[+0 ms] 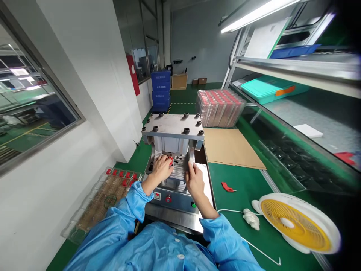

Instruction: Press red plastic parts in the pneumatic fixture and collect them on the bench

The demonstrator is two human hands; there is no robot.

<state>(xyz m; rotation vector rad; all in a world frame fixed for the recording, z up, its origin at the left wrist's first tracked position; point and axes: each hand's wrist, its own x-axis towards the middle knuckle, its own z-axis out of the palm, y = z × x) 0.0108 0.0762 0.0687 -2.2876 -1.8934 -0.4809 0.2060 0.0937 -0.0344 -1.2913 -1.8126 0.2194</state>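
Both my hands reach into the opening of a grey metal press machine [173,126] on the green bench. My left hand [161,168] is curled over a small red part [170,162] lying on the ribbed fixture plate [178,170], fingers pinched on it. My right hand [194,178] rests on the right side of that plate, fingers bent down onto it; what is under them is hidden. Blue sleeves cover both arms. The machine's front panel carries a red button [168,199] and a green button [193,205].
A clear tray [98,203] with red parts lies at the left. A loose red part [228,187] lies right of the machine, near a cardboard sheet [229,147]. A stack of clear trays [218,107] stands behind. A white-and-yellow fan [297,223] lies at the right.
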